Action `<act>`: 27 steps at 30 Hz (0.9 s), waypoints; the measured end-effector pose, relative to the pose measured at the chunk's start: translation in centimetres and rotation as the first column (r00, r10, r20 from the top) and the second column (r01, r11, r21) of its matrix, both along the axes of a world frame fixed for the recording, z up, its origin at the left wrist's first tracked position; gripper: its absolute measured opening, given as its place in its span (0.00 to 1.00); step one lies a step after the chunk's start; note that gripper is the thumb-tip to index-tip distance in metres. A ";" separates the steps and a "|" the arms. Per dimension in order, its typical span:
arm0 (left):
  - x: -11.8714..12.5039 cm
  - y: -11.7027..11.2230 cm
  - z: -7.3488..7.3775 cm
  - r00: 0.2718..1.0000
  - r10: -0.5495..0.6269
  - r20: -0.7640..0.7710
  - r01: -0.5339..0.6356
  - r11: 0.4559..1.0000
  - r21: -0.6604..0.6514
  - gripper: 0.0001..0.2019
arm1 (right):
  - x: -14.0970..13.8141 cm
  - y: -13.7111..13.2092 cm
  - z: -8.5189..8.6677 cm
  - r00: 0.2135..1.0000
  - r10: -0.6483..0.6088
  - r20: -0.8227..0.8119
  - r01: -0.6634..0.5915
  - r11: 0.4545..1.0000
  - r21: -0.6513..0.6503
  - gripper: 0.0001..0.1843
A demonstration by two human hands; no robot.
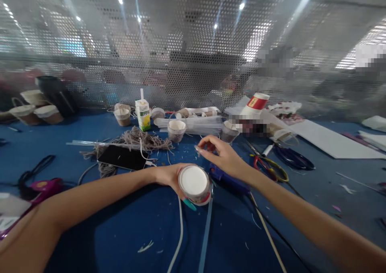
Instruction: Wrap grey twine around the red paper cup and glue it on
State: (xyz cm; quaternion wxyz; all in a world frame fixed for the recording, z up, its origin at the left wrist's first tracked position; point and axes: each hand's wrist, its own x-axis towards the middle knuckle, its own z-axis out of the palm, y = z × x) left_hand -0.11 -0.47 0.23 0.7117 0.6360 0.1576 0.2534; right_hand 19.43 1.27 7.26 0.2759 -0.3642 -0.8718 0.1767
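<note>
My left hand [174, 178] is wrapped around a paper cup [194, 180], whose round white end faces up toward me; a bit of red shows on its lower side. One teal fingernail pokes out below it. To the upper right, my right hand [217, 152] has thumb and fingers drawn together, with a small whitish bit at the tips that I cannot make out. Under the right wrist lies a blue glue gun [230, 180], partly hidden by the hand. A small cup with a handle [176, 130] stands just beyond both hands.
Grey-brown yarn [144, 139] and a black phone [122, 157] with a white cable lie at left. Behind stand a drink carton [143, 115] and clear plastic sticks [196, 125]. Scissors [273, 170] and a white board [325, 138] lie right. Perforated metal [181, 64] closes the back.
</note>
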 end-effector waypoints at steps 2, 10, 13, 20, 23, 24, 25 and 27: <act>-0.1 0.2 -0.1 1.000 -0.011 -0.004 0.011 1.000 0.025 0.35 | -2.3 2.0 0.3 0.993 0.070 0.096 -0.074 0.997 0.036 0.09; 0.1 0.3 0.0 0.997 -0.074 0.008 0.074 0.997 0.020 0.35 | -9.6 5.8 -0.9 0.852 0.245 0.463 -0.369 0.908 0.197 0.19; 0.3 0.4 -0.2 0.996 -0.083 0.029 0.083 0.996 -0.015 0.35 | -10.7 5.9 -1.2 0.792 0.234 0.564 -0.433 0.866 0.248 0.15; 0.7 0.5 -0.3 0.987 -0.127 0.100 0.137 0.986 -0.097 0.35 | -10.8 6.1 -1.6 0.725 0.169 0.667 -0.488 0.810 0.326 0.13; 0.6 0.5 0.0 0.988 -0.125 0.090 0.135 0.983 -0.123 0.34 | -10.5 6.3 -1.6 0.717 0.163 0.677 -0.505 0.792 0.344 0.14; 0.6 0.4 0.1 0.989 -0.122 0.089 0.133 0.983 -0.129 0.34 | -10.5 6.4 -1.7 0.717 0.163 0.678 -0.510 0.785 0.350 0.12; 0.6 0.5 0.1 0.989 -0.121 0.089 0.132 0.982 -0.134 0.34 | -10.5 6.4 -1.7 0.719 0.161 0.676 -0.512 0.780 0.359 0.11; 0.6 0.5 0.0 0.989 -0.120 0.092 0.132 0.981 -0.143 0.34 | -10.6 6.5 -1.5 0.738 0.151 0.658 -0.502 0.774 0.386 0.12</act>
